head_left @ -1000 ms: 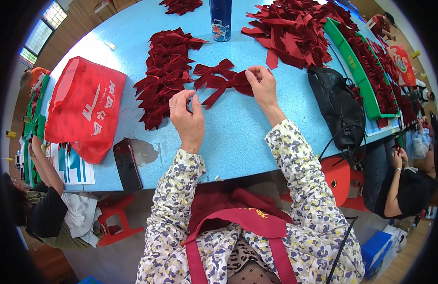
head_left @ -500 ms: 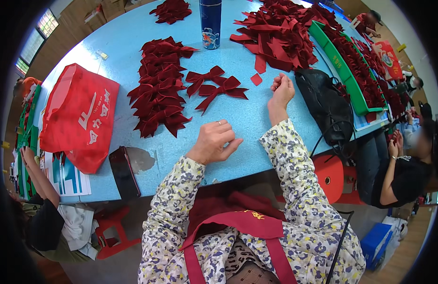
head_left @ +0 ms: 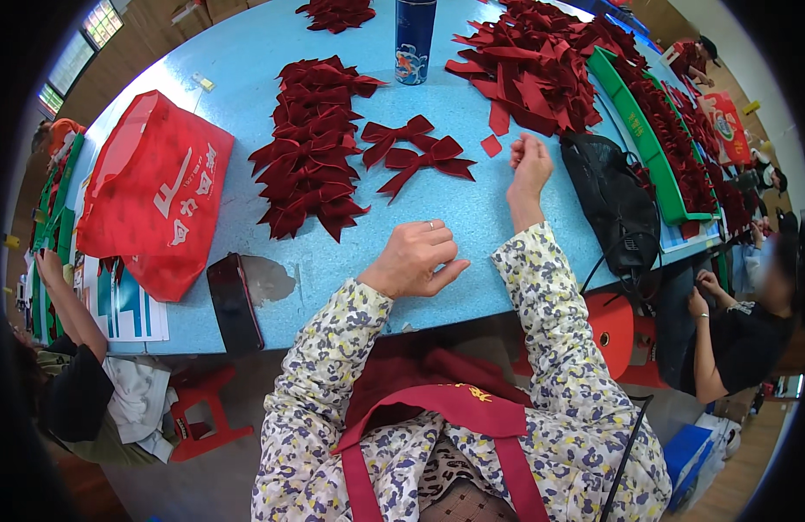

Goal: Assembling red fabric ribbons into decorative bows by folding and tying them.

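Note:
My left hand [head_left: 417,259] rests on the blue table near its front edge, a ring on one finger. Its fingers are curled in, the thumb lies a little apart, and nothing shows in it. My right hand [head_left: 530,172] is further forward, fingers folded toward the palm, also with nothing visible in it. Close to its fingertips lies a small red fabric piece [head_left: 491,146]. Two dark red ribbon bows [head_left: 429,163] lie beyond my left hand, side by side and touching. Left of them, an overlapping row of similar bows [head_left: 311,143] runs away from me.
A heap of red ribbon pieces [head_left: 537,74] covers the back right, beside a green tray [head_left: 642,139] of bows. A black pouch [head_left: 610,196] lies right of my right hand. A blue cylinder [head_left: 414,43] stands behind. Leftward are a red bag [head_left: 159,200] and a phone [head_left: 234,300].
The whole view has shifted, so the table's things sit further right and slightly higher. My hands keep their pose on the table. The person at the right has lowered their hands.

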Available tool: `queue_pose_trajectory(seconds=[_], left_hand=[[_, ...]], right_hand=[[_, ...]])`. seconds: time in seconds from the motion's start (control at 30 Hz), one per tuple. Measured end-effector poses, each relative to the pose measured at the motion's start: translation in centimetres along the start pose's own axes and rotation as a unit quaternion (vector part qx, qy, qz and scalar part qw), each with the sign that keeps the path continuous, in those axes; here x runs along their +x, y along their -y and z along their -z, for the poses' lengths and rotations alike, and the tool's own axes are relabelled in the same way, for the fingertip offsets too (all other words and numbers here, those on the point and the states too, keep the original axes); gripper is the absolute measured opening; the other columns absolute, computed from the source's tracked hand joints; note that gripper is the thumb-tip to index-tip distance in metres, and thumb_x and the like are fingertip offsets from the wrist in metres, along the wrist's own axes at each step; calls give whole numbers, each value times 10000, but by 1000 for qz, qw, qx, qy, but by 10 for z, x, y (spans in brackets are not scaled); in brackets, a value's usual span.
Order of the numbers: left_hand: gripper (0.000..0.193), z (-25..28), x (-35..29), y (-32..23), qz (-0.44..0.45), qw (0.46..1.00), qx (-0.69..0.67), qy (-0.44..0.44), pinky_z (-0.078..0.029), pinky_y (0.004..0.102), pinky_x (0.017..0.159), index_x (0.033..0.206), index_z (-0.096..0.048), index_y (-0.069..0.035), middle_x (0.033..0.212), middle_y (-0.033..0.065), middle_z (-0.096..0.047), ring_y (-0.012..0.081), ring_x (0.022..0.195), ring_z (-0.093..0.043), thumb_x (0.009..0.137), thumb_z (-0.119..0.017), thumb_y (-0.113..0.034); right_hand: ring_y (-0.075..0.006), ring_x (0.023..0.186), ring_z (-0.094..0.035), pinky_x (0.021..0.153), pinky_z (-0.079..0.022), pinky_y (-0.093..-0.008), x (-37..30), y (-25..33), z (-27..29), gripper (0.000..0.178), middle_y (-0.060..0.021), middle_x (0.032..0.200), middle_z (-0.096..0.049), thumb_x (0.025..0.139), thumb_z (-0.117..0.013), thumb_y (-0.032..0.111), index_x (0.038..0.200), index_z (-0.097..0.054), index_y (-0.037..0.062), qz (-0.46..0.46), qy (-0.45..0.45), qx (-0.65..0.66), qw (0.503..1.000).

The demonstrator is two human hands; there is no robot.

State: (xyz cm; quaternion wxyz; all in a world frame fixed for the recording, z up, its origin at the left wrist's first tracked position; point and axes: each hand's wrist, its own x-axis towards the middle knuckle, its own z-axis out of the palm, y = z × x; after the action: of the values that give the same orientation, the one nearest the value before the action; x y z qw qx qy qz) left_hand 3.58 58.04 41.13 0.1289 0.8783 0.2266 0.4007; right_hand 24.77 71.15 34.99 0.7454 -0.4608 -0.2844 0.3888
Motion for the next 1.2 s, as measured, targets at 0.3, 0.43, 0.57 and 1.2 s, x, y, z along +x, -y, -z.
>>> queue_pose_trajectory(seconds=[0.3, 0.43, 0.57, 1.2], left_hand=[[314, -6, -2, 3, 15, 1000, -1, 15, -380, 349, 475, 579, -437, -65, 577, 58, -430, 230, 543, -467, 721, -710, -128], [313, -6, -7, 5, 13, 1000, 3, 20, -389, 352, 478, 580, -439, -63, 577, 60, -433, 233, 545, -472, 724, -709, -133], [313, -7, -11, 7, 9, 1000, 5, 24, -393, 352, 479, 580, -441, -62, 577, 61, -434, 233, 546, -477, 726, -708, -133], [89, -3, 1, 32, 127, 919, 199, -315, -444, 349, 590, 778, -577, -41, 777, 90, -594, 268, 679, -547, 756, -663, -51]], right_hand=[[-120, 651, -599, 611, -483, -283, -15, -4, -24, 284, -63, 801, -694, 929, -542, 269, 947, -652, 8, 107, 202, -295, 928], [-113, 684, -606, 646, -481, -266, -15, -6, -27, 292, -52, 821, -696, 932, -543, 286, 966, -654, 17, 74, 206, -302, 928], [-115, 724, -614, 675, -483, -256, -20, -11, -29, 289, -51, 853, -694, 918, -572, 278, 995, -646, 10, 80, 232, -334, 910], [-57, 822, -568, 726, -440, -216, -30, 6, -24, 249, 2, 901, -647, 815, -697, 102, 1041, -632, 22, 87, 374, -199, 902]])
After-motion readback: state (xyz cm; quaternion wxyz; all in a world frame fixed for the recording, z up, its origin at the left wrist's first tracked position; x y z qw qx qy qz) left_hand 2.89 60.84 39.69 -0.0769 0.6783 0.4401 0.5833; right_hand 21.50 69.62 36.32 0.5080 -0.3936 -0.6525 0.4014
